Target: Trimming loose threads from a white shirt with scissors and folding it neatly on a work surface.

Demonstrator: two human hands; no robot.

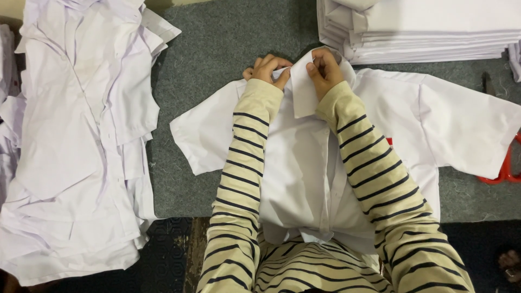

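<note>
White short-sleeved shirt (304, 163) lies front-up and spread flat on the grey felt-covered table (217, 54), collar end away from the person, hem hanging over the near table edge toward their lap. Both hands work at the collar (302, 87): left hand (267, 69) curled tight, fingers pinching the left collar edge at the neckline; right hand (324, 69) also closed, thumb and fingers gripping the raised collar flap, which stands up and folds toward the camera. Hands are close together, just either side of the collar. Both forearms in cream sleeves with dark stripes (374, 163) rest across the shirt front. Left of the shirt, apart from it, a loose heap of unfolded white shirts (76, 141) overhangs the table edge. Top right, a neat stack of folded white shirts (423, 30) sits just beyond the right shoulder of the spread shirt. Red-handled scissors (507, 165) partly visible at the right edge, blades tucked under the right sleeve.
</note>
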